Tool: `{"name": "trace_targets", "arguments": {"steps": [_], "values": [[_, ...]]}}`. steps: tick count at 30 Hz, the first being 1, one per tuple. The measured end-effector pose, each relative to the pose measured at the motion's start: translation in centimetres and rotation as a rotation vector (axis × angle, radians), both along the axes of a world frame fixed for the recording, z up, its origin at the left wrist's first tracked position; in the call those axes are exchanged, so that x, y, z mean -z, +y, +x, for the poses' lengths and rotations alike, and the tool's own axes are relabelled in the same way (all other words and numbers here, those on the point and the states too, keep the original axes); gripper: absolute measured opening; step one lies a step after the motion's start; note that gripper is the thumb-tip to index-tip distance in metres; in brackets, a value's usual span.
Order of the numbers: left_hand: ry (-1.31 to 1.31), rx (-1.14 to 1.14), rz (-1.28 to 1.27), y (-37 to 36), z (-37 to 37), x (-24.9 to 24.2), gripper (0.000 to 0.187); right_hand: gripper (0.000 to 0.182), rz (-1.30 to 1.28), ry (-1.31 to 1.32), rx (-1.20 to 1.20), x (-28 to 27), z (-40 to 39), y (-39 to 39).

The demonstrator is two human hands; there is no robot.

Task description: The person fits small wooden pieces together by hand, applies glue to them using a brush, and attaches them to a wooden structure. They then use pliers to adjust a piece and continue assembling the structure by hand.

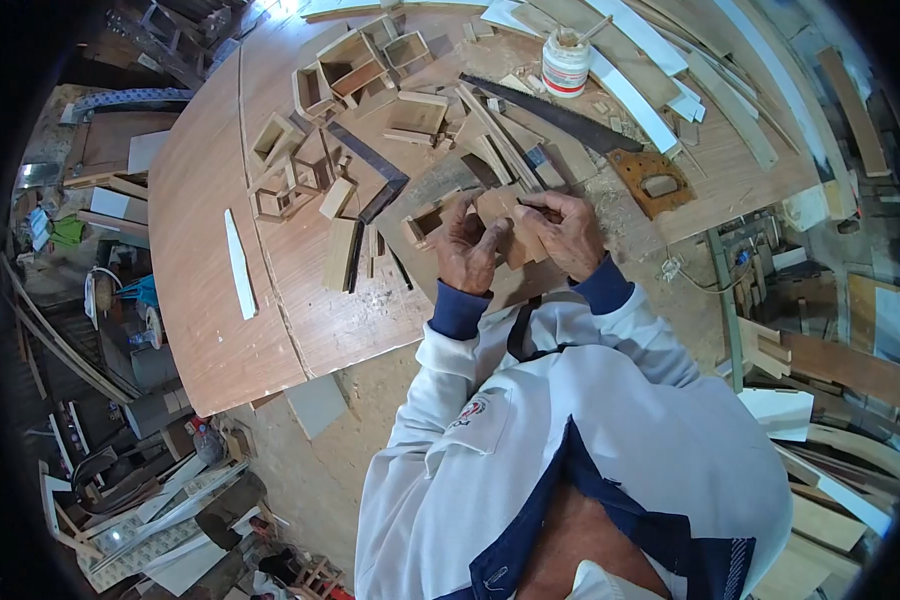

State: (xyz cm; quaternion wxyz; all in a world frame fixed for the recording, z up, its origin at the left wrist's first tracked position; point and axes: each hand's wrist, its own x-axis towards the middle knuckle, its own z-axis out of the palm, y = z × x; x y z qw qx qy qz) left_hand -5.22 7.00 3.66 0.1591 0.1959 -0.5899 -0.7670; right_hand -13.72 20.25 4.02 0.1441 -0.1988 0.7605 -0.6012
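Two hands: both on one small job at the near edge of the round brown wooden desk.
Left hand: fingers curled down, grip closed over the left part of a small flat tan wooden piece, pinning it against a bigger plywood offcut lying on the desk.
Right hand: fingers bent, thumb + forefinger pinched at the piece's upper right edge; looks like sth thin and dark sits betw. the fingertips, too small to tell what.
Piece position: betw. the two grips, touching both, flat or nearly flat; mostly hidden by fingers.
Step in hand (judgement): fitting or marking the small piece, prob. one wall of the little boxes, not yet joined to anything.
Beyond the grips: small open light-wood box frames, several, well apart to the far left; loose short wood blocks just beyond the left grip.
Far right of the grips: hand saw w/ brown wooden handle and long dark blade, near; white plastic glue pot w/ red label w/ stick in it, well beyond.
Left of grips: thin pale wood strip, well apart.
Next move calls for (judgement): left grip keeping the piece steady, right fingers working precisely at the edge; glue pot needs a long reach forward.
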Motion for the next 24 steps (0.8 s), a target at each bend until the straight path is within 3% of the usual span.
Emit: {"name": "trace_targets", "arguments": {"steps": [8, 24], "values": [[-0.026, 0.047, -0.011, -0.2, -0.3, -0.3, 0.041, 0.03, -0.057, -0.187, -0.058, 0.3, -0.8, 0.5], [-0.001, 0.058, -0.05, -0.2, -0.4, 0.1, 0.04, 0.027, -0.035, -0.069, -0.008, 0.4, -0.7, 0.1]]}}
